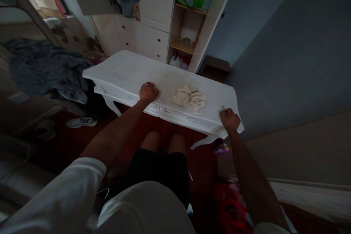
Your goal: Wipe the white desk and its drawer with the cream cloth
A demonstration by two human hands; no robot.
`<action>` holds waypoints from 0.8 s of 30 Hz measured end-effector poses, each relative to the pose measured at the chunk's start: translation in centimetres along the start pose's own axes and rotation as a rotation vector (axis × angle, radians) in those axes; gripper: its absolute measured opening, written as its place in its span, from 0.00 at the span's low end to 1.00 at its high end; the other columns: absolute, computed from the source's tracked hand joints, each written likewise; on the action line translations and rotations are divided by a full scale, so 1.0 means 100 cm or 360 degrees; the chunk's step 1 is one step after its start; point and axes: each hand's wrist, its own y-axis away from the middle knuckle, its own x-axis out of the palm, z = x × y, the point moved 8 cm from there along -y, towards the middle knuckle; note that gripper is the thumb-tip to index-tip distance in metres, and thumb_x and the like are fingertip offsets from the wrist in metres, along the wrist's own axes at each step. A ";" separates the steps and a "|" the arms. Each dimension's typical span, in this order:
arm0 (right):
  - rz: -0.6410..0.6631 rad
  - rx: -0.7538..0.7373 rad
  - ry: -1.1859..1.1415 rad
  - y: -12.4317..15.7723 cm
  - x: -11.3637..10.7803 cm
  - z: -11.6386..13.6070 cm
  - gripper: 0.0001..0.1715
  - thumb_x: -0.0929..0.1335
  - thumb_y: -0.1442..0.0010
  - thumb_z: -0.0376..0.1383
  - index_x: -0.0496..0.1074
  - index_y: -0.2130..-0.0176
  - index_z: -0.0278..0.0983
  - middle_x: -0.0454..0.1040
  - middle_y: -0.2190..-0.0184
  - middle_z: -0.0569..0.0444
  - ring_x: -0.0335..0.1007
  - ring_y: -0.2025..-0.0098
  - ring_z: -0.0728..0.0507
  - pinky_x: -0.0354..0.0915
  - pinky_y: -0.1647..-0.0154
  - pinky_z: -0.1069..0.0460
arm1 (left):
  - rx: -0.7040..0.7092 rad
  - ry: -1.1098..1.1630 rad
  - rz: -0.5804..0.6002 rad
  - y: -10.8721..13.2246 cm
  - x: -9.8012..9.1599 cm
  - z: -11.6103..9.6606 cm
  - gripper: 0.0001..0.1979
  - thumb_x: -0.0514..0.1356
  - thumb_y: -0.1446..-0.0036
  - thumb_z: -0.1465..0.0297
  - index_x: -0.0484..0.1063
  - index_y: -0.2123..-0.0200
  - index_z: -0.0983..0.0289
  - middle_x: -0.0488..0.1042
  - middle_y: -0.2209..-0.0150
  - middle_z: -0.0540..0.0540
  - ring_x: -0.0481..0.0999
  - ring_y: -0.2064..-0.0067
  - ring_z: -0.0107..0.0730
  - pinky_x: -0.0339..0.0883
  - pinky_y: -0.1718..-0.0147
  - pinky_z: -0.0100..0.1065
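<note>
White desk [123, 66] carries a bunched beige cloth [189, 98] between left grip [148, 91] and right grip [230, 119], both curled into fists touching its top.

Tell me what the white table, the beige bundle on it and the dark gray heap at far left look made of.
White table: probably painted wood or board; even white coat, dulled by smudges.
Beige bundle: matte cloth, judging by its soft, crumpled folds; fiber unclear.
Dark gray heap: likely thick fabric, draping in loose folds.
</note>
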 end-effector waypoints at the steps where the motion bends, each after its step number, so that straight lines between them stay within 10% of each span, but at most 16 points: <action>1: -0.0020 0.0017 -0.0006 0.000 -0.001 -0.001 0.12 0.66 0.37 0.40 0.76 0.60 0.37 0.72 0.74 0.52 0.58 0.75 0.48 0.41 0.71 0.52 | 0.0000 0.0012 -0.0002 0.000 0.000 0.000 0.21 0.50 0.39 0.63 0.72 0.50 0.67 0.69 0.45 0.68 0.67 0.44 0.50 0.59 0.43 0.45; 24: -0.0044 0.0161 0.0066 -0.001 -0.004 -0.002 0.18 0.61 0.32 0.39 0.76 0.57 0.33 0.73 0.71 0.49 0.55 0.73 0.48 0.42 0.71 0.52 | -0.0012 0.0479 0.0048 -0.006 -0.003 0.013 0.15 0.55 0.43 0.68 0.76 0.55 0.62 0.76 0.48 0.62 0.72 0.44 0.48 0.63 0.42 0.46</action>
